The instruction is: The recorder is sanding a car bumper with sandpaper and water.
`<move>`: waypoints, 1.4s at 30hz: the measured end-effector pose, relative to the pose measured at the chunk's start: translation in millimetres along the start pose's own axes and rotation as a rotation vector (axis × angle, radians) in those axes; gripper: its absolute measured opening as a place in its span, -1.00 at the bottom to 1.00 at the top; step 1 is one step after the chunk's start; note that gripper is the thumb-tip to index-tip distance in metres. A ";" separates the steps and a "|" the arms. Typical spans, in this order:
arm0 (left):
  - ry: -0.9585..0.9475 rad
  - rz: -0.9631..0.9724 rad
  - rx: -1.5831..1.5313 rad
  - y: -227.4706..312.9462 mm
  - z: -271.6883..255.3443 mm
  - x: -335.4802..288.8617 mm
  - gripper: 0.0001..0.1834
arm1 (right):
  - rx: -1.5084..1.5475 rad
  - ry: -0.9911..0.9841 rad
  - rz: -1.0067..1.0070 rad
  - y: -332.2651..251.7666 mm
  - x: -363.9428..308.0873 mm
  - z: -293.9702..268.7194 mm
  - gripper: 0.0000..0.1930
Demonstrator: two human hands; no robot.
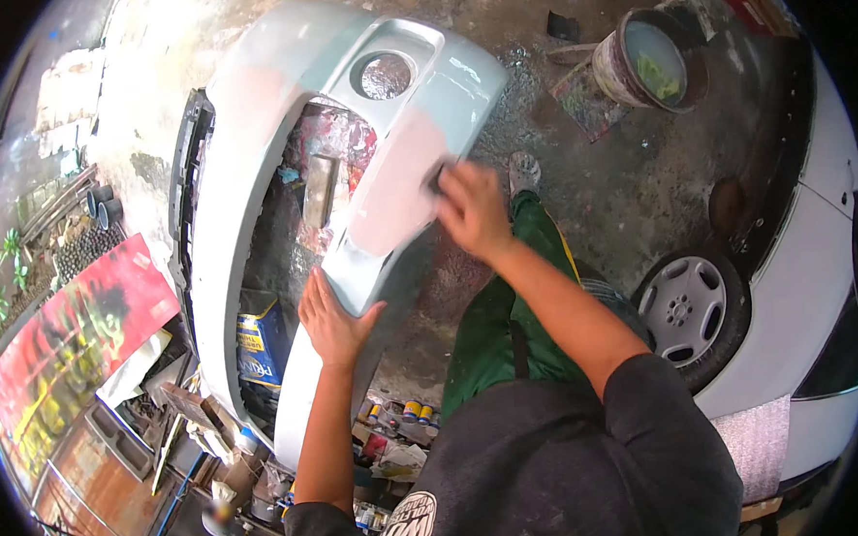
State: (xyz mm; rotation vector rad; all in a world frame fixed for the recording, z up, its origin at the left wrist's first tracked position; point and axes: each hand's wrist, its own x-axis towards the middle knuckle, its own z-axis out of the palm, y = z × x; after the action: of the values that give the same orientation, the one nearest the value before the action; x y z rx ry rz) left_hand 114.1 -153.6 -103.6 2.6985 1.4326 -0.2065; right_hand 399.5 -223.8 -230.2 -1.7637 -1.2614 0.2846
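A pale grey-white car bumper cover [336, 64] stretches before me, with a round opening at its far end and a long opening along its middle. Pink filler [396, 197] covers part of its right-hand face. My right hand [472, 209], slightly blurred, presses a small dark piece of sandpaper [437, 177] against the right edge of the pink area. Its fingers are closed over the sandpaper, hiding most of it. My left hand [331, 322] lies on the near part of the bumper, fingers stretched out and thumb apart, holding nothing.
A bucket [622, 69] of water with a yellow-green cloth stands at the far right. A white car with its wheel [683, 308] is close on my right. To the left are a red-yellow panel [83, 335] and clutter. A blue can [261, 345] sits beneath the bumper.
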 end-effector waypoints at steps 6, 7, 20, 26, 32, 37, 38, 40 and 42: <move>-0.014 -0.014 0.038 -4.7 -0.1 -5.2 0.36 | 0.004 0.023 0.113 -40.6 -24.6 20.0 -0.47; -0.006 -0.010 0.037 -4.8 -0.7 -5.3 0.36 | 0.031 -0.054 0.041 -55.5 -36.5 14.6 -0.46; -0.016 -0.026 -0.018 3.4 -6.5 -0.4 0.29 | -0.049 -0.278 0.028 -67.5 -14.8 -24.2 -0.52; -0.005 -0.052 -0.089 -0.6 -2.0 -1.5 0.13 | -0.095 0.079 0.228 68.4 104.1 -184.4 -0.62; -0.024 -0.149 -0.036 -15.0 -14.3 -18.2 -0.03 | -0.400 -0.185 0.814 237.9 182.7 -278.4 -0.47; 0.086 -0.356 -0.318 20.4 13.3 73.8 -0.31 | -0.535 -0.555 0.898 492.2 122.6 -308.2 -0.53; 0.154 -0.317 -0.322 23.7 30.1 105.4 -0.31 | -0.877 -0.910 0.700 531.6 130.7 -328.8 -0.54; 0.191 -0.247 -0.189 16.2 -0.3 175.2 -0.31 | -0.589 -0.739 0.910 529.7 103.2 -294.9 -0.54; 0.157 -0.183 -0.120 9.4 -13.3 249.3 -0.29 | -0.083 -0.299 1.331 504.6 96.5 -287.4 -0.53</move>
State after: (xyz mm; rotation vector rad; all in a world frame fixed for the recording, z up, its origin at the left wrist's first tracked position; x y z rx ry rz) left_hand 261.0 46.8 -129.2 2.5375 1.6774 0.0814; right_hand 942.4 -324.5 -434.2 -2.4549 -0.0690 1.2706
